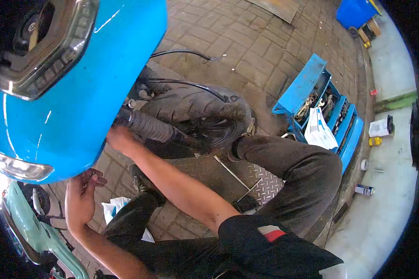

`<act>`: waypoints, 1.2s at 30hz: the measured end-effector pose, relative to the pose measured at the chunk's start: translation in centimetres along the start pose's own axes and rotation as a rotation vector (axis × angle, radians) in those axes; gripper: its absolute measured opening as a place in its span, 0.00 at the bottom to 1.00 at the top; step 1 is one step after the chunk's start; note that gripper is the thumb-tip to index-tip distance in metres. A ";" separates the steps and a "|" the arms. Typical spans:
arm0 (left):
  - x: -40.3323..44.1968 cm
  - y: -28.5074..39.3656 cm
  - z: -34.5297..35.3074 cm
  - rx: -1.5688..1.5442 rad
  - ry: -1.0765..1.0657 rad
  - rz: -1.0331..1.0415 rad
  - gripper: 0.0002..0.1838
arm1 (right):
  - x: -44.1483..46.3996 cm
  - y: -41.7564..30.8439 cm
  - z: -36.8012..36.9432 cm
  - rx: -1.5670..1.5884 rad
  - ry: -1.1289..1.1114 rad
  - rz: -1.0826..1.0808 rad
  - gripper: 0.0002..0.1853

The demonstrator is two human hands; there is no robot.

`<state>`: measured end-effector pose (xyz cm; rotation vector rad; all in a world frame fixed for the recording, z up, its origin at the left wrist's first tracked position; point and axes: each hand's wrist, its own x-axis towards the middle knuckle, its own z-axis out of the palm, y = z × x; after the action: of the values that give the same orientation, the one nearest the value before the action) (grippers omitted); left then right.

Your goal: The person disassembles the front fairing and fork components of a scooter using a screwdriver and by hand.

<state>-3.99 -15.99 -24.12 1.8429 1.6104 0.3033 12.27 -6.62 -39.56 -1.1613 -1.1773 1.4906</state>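
A glossy blue scooter body panel [121, 65] with clear lamps fills the upper left. My left hand [87, 181] is at its lower edge, fingers bent and closed together; whatever they hold, if anything, is hidden. My right hand [119, 139] reaches behind the panel's edge, beside a ribbed rubber boot [151, 125], and its fingers are out of sight. Past the boot lies a dusty black tyre [195, 104]. Two black cables, one of them a cable [186, 83] running over the tyre, stick out from behind the panel.
A blue toolbox [302, 86] stands open with tools and white paper [319, 130] on it. A thin metal rod [231, 172] lies near a checkered metal plate [267, 186]. A spray can [364, 189] is by the wall. A mint-green scooter [32, 223] is at lower left.
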 end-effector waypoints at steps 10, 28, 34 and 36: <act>0.2 0.6 0.5 -0.023 0.016 -0.023 0.09 | 3.0 2.5 4.1 -0.455 0.129 -0.234 0.18; 1.1 7.9 5.2 0.197 -0.279 0.089 0.11 | -14.8 1.9 0.4 1.559 0.093 0.494 0.18; -1.4 16.0 8.2 0.142 -0.576 0.317 0.19 | -22.7 -0.6 -6.6 1.415 0.221 0.498 0.16; -4.0 19.2 6.8 -0.005 -0.491 0.412 0.21 | -32.3 -6.7 -15.4 1.129 0.234 0.256 0.22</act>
<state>14.24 -22.36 -16.58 2.0379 0.8978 0.0213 33.51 -34.59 -30.05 -0.6436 0.0714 1.7494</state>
